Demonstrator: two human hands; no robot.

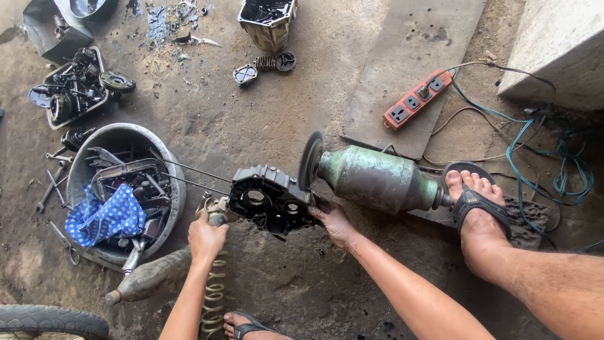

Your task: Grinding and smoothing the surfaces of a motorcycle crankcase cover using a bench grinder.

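Head view: your left hand (206, 239) is closing its fingers around an air nozzle (217, 211) above a coiled hose (214, 293). Your right hand (333, 223) is gripping the black engine cover (269, 198), pressing it to what is probably a wire wheel (311, 160) on the green grinder (377, 179). Your sandalled foot (478, 208) is bracing the grinder's far end. Further off, a basin (173, 189) of parts is sitting left, a red power strip (418, 99) right.

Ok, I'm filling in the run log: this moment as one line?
left hand: grips air gun | right hand: holds black engine cover against grinder wheel | foot: on grinder
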